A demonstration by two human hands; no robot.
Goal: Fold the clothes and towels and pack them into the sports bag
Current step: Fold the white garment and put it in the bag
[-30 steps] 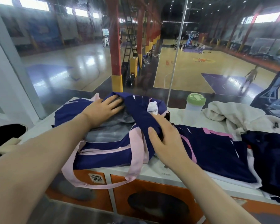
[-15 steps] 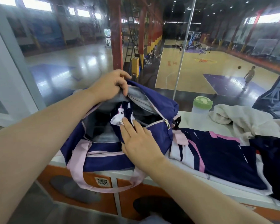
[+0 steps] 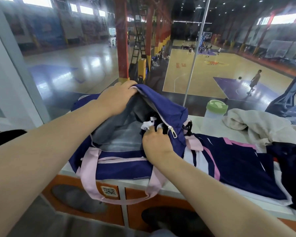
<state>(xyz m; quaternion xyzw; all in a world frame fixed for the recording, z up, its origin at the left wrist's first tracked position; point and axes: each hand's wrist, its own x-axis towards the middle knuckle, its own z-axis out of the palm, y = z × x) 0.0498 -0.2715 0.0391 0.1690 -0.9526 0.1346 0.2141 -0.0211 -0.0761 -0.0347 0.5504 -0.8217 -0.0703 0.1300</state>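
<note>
A navy sports bag (image 3: 120,165) with pink straps stands on the white counter, its grey lining showing. My left hand (image 3: 117,96) grips the bag's top flap and holds it up. My right hand (image 3: 156,142) is curled at the bag's right end by the zipper pull (image 3: 172,134), fingers on a white and dark cloth (image 3: 148,124) inside. To the right lies a folded navy garment (image 3: 237,166) with pink and white stripes. A cream towel (image 3: 256,124) lies crumpled behind it. Another dark garment (image 3: 290,168) sits at the far right.
A clear bottle with a green lid (image 3: 214,110) stands behind the bag, against the glass wall that overlooks a basketball hall. The counter (image 3: 183,189) tops orange cabinets with a QR sticker (image 3: 108,191). A pink strap hangs over the front edge.
My left hand has lifted the bag's flap from flat to raised, opening the bag wide. My right hand has moved from the bag's outside into the opening at its right end.
</note>
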